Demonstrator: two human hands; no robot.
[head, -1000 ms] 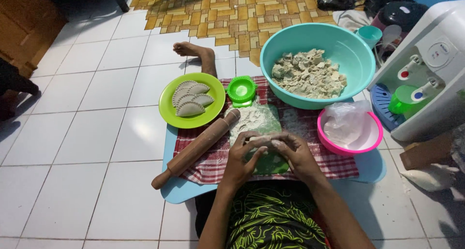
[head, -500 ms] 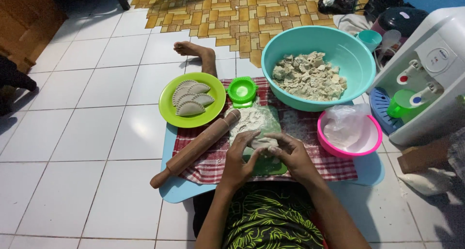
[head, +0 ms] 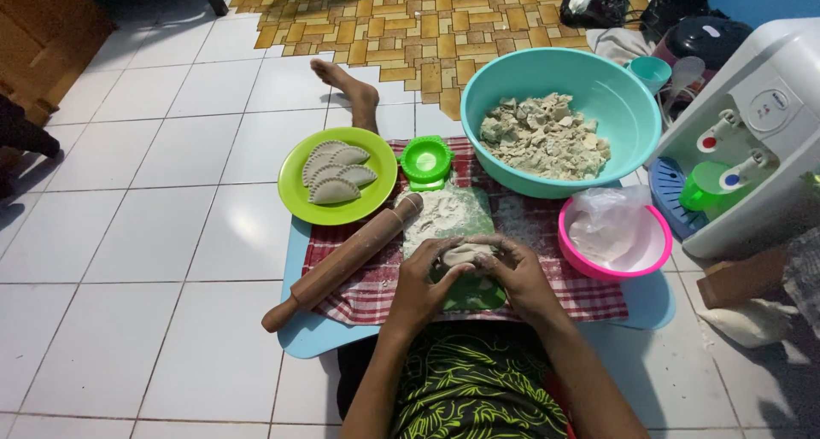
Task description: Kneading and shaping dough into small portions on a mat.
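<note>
1. Pale, floury dough: the dough piece (head: 467, 253) lies directly in front of you, on the near part of the green mat (head: 465, 294), which rests on the red checked cloth (head: 589, 298).
2. Your left hand (head: 420, 287) and your right hand (head: 519, 275) flank the dough piece from either side. Both are curled partly closed, with fingertips pressed onto its top and edges. Whether the piece is lifted clear of the mat or rests on it cannot be told.
3. Long axis: the dough piece appears slightly wider than deep, running left to right, that is, from one hand to the other. Each hand holds one end.
4. Neither hand is nearer; both touch the piece. The right fingers wrap further over its far edge, the left thumb sits at its near left corner.
5. The floured patch on the mat lies just beyond the dough, away from your body.
6. The wooden rolling pin (head: 342, 262) lies to your left, slanted, its far end just beside the floured patch. Your left hand is the nearer one to it.
7. The green plate (head: 376, 198) with folded pastries (head: 336, 172) is further left and beyond; the round green press (head: 426, 160) is straight ahead; the teal bowl (head: 615, 89) of filling and the pink bowl (head: 571, 255) lie ahead right.
</note>
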